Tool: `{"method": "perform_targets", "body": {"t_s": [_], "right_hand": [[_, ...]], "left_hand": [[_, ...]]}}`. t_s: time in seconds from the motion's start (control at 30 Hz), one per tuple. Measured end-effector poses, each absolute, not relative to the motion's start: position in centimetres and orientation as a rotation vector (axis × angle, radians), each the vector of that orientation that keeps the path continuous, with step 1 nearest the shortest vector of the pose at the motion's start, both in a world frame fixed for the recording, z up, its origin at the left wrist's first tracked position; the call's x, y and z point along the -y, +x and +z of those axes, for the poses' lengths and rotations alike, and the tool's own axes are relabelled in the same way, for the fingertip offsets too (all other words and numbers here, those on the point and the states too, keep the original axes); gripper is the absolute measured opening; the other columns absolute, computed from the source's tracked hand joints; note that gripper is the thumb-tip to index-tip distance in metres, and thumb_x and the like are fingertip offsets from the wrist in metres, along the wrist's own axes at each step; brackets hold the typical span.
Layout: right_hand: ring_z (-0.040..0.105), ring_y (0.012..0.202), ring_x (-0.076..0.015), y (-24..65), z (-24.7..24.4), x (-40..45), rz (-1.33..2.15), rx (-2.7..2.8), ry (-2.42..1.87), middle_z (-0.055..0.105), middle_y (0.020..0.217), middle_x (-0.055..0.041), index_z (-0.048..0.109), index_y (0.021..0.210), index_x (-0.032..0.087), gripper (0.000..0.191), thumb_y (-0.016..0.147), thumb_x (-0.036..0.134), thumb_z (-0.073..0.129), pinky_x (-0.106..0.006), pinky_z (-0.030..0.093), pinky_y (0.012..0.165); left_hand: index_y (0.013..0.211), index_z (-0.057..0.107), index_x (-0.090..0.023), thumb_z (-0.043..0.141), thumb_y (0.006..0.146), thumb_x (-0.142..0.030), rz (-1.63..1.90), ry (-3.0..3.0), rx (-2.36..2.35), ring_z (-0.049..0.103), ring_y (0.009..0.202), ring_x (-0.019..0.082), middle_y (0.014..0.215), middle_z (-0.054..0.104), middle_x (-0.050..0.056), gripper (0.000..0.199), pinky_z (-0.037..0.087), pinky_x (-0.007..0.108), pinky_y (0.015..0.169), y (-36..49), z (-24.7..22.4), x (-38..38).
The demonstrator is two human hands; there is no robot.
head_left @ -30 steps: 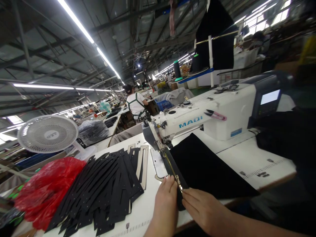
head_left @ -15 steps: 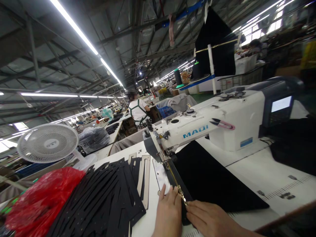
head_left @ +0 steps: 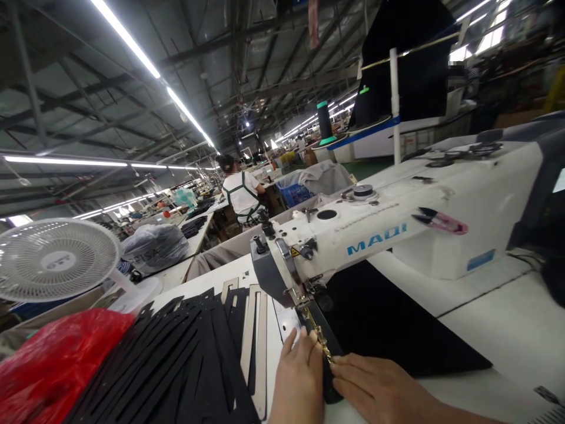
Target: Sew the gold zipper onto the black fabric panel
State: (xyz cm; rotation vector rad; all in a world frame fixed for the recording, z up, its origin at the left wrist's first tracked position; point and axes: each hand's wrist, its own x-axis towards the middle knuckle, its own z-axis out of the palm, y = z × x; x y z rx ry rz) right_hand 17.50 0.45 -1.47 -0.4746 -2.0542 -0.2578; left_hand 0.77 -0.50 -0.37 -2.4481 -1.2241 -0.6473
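Brass-toothed zip (head_left: pixel 318 343) lies along a black strip (head_left: pixel 330 377), running back under the presser foot (head_left: pixel 305 301) of the MAQI sewing machine (head_left: pixel 353 241). The strip's near end sits just past the fingers, on the white worktop (head_left: pixel 494 321). Its far side lies against a black fabric panel (head_left: pixel 397 318).

Left hand (head_left: pixel 296 383): partly closed, fingertips at the zip's left edge. Right hand (head_left: pixel 375 384): fingers nearly flat, reaching in from the right, tips on the zip and strip. Both hands touch the zip, but this angle is poor; can't confirm a firm grip.

Left of the hands: pale template strips (head_left: pixel 258 347) beside a pile of black cut pieces (head_left: pixel 168 365), then a red plastic bag (head_left: pixel 53 368) and a white fan (head_left: pixel 55 259). Pink-handled thread snips (head_left: pixel 441 221) rest on the machine. A co-worker (head_left: pixel 241 194) sits further down the line, back to the camera.
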Motion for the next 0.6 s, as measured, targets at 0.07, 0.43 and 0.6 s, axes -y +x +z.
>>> {"method": "perform_targets", "body": {"t_s": [0.07,0.43,0.6], "right_hand": [[0.059,0.066,-0.0135,17.2,-1.8,-1.2,-0.253,2.056,-0.477,0.066,0.074,-0.0028,0.062,0.076,0.016,0.052,0.096,0.011,0.015,-0.024,0.049,0.062],[0.061,0.076,-0.0166,17.2,-1.0,-1.7,-0.133,2.078,-0.573,0.067,0.085,-0.0039,0.059,0.089,0.018,0.028,0.086,0.006,0.034,-0.028,0.049,0.071],[0.059,0.087,-0.0207,17.8,2.4,-1.8,-0.074,2.158,-0.544,0.065,0.100,-0.0066,0.053,0.108,0.016,0.032,0.077,0.016,0.049,-0.033,0.047,0.076]], "left_hand": [[0.099,0.058,-0.012,0.034,0.072,0.006,-0.653,-2.458,1.229,0.063,0.094,0.023,0.095,0.066,0.010,0.040,0.053,0.040,0.087,0.6,0.3,0.2],[0.101,0.058,-0.015,0.034,0.072,0.003,-0.889,-2.394,1.293,0.061,0.096,0.023,0.096,0.065,0.010,0.042,0.053,0.041,0.087,0.0,-2.4,-1.6],[0.115,0.053,-0.015,0.034,0.079,0.001,-0.735,-2.503,1.181,0.059,0.106,0.022,0.106,0.065,0.010,0.043,0.043,0.053,0.097,-0.4,-0.7,-0.4]]}}
